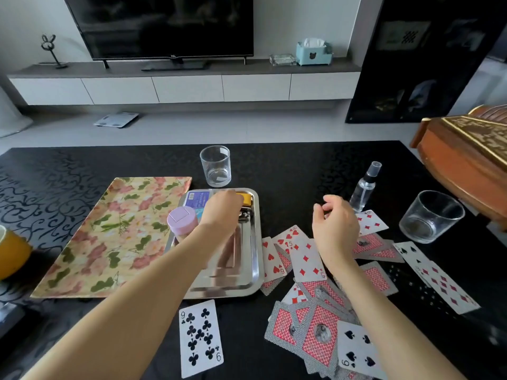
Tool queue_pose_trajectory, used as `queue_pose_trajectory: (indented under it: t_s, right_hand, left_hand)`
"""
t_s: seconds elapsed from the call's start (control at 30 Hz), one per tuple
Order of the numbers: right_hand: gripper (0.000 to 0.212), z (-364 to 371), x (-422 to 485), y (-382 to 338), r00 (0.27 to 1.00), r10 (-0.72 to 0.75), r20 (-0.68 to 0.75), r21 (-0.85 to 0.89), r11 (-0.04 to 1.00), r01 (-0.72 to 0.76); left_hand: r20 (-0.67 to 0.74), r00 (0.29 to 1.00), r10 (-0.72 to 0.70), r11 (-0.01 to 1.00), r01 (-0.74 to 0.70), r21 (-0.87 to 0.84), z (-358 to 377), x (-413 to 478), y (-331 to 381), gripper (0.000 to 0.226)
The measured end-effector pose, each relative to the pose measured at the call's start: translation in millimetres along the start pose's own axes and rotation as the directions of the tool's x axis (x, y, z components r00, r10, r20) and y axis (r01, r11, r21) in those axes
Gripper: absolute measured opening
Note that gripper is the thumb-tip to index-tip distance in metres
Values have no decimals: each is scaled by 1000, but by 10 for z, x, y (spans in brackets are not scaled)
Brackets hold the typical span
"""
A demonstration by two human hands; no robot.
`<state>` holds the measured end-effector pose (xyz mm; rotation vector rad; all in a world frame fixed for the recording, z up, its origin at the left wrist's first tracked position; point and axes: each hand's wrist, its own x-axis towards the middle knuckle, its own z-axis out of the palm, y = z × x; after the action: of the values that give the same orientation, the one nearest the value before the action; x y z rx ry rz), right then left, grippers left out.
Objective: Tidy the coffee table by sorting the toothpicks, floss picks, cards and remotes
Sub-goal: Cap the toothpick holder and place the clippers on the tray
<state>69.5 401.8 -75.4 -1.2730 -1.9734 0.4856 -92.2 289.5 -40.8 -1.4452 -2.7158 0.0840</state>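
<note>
Black table [82, 165] — cards [307, 259], glasses [216, 165], steel tray [256, 242]; right fingers [333, 200] loose, left fingers' [234, 195] hold unclear.

The left grip [223, 208] covers most of a yellow thing [247, 198] and a dark thing [245, 214] beneath it; its hold cannot be told.

On the black coffee table [82, 165], the left hand [223, 208] reaches into the far end of a steel tray [253, 272], its fingers hidden beside a yellow object [247, 198] and a blue packet [196, 200]. A pink-lidded jar [182, 219] stands in the tray's left side. The right hand [336, 229] hovers, loosely curled and holding nothing, above scattered playing cards [315, 327]. A nine of clubs [200, 338] lies apart, near the tray's front edge.
</note>
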Motion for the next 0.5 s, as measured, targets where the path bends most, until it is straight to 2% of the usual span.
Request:
queue_pose_trajectory:
  t_s: [0.07,0.13,0.2,0.27,0.3,0.4,0.5]
  right_hand:
    - [39,-166,170,126,974,202,-97,87,977,-194]
    - [52,-256,358,206,942,318,-109,122,944,-305]
    - [66,-291,521,234,927,369,-63,78,928,-364]
    - [69,-273,655,248,921,390,9,50,920,-390]
    - [65,-259,720,257,918,396,29,45,917,-397]
    - [34,-260,803,274,927,375,11,40,926,-376]
    - [27,-314,695,113,966,253,-55,85,965,-248]
  left_hand:
    - [-70,997,42,999,-42,4,-91,0,31,21]
    - [-147,986,75,997,-79,-24,-198,-31,9,22]
    - [-193,979,61,992,-82,-99,-320,-66,-36,20]
    - [-215,976,36,978,-78,-192,-411,-78,-110,16]
    - [-240,970,25,969,-83,-233,-453,-88,-163,15]
    - [-308,951,1,958,-89,-274,-556,-153,-322,16]
    - [-338,939,-57,949,-54,-310,-667,-216,-438,18]
